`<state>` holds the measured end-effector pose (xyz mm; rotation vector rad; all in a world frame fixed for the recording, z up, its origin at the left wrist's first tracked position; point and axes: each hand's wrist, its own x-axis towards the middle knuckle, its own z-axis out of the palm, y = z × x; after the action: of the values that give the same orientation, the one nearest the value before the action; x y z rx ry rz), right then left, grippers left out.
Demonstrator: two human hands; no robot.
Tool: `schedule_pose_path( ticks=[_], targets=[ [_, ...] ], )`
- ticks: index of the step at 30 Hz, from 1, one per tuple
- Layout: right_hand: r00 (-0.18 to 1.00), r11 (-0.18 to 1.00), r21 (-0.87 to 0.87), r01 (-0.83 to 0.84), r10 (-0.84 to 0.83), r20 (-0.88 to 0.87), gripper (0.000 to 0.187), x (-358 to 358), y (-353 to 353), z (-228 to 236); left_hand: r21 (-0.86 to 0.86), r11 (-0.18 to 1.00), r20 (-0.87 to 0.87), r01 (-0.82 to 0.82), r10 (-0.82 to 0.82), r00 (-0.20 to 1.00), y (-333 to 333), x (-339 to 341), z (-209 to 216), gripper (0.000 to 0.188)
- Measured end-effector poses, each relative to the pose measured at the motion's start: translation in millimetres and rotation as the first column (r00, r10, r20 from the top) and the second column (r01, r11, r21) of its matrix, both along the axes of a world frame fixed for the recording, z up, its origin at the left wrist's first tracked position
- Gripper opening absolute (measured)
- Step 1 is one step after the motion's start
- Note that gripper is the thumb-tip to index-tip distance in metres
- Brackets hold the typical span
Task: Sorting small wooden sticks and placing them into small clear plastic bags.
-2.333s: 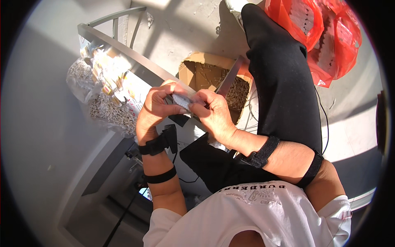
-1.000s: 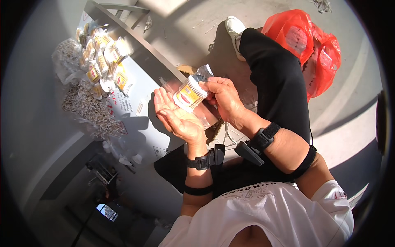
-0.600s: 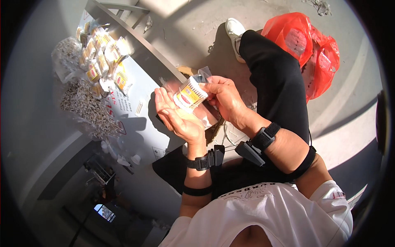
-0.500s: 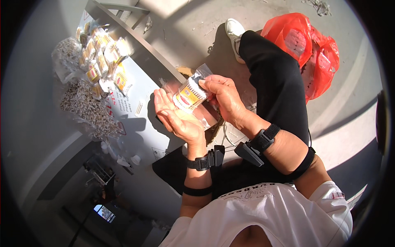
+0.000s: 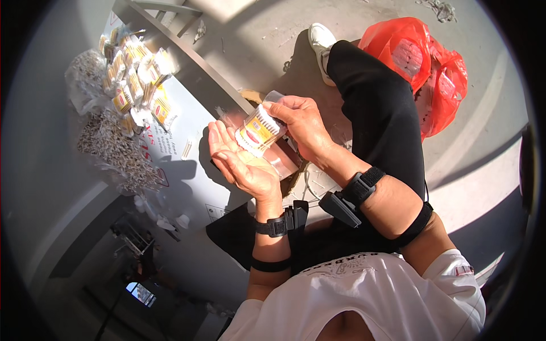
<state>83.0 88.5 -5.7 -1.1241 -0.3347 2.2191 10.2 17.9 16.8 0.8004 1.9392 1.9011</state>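
Note:
A small packet of cotton swabs (image 5: 257, 134) with a yellow label and a clear plastic wrapper is in front of me. My right hand (image 5: 305, 126) pinches its upper end, with the thumb on the near face and the fingers behind, partly hidden. Under the packet's lower end lies my left hand (image 5: 245, 173), palm up with its fingers stretched out. The packet's lower end is against or just above that palm; I cannot tell which.
Similar packets (image 5: 136, 77) lie heaped on the white table (image 5: 190, 187) at the left, beside a mass of loose cotton swabs (image 5: 111, 148). A metal beam (image 5: 187, 65) runs along the table's far side. Red plastic bags (image 5: 446, 105) stand on the floor beyond my right leg.
My right hand has tilted and shifted the packet slightly to the left. The wrapper's loose top no longer stands up as far. My left hand stays palm up beneath it.

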Motion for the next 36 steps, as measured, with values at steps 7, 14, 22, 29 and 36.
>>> schedule_pose_path(
  ticks=[7,14,22,29,36],
  targets=[
    [0.994,0.995,0.035,-0.092,0.090,0.056,0.022,8.6,-1.6,2.4,0.011,1.000,0.006,-0.001,0.001,1.000,0.0,-0.9,-0.4,0.058],
    [0.996,0.996,-0.051,-0.070,0.067,-0.051,0.014,27.1,-12.7,-1.8,0.080,0.997,0.081,0.001,-0.007,0.997,-3.9,-6.2,-5.3,0.059],
    [0.994,0.994,0.022,-0.106,0.105,0.016,0.016,29.8,-12.8,-1.9,0.087,0.994,0.093,0.067,-0.075,0.993,-8.8,-8.6,-4.4,0.056],
    [0.980,0.997,0.072,-0.010,0.024,-0.196,0.024,28.7,-14.8,-0.9,-0.555,0.825,-0.564,0.110,-0.470,0.678,-28.9,-10.6,2.0,0.076],
    [0.976,0.998,0.046,-0.032,0.041,-0.215,0.030,22.0,-11.1,1.4,-0.763,0.645,-0.565,-0.028,-0.646,0.513,-31.3,2.7,8.2,0.087]
  ],
)
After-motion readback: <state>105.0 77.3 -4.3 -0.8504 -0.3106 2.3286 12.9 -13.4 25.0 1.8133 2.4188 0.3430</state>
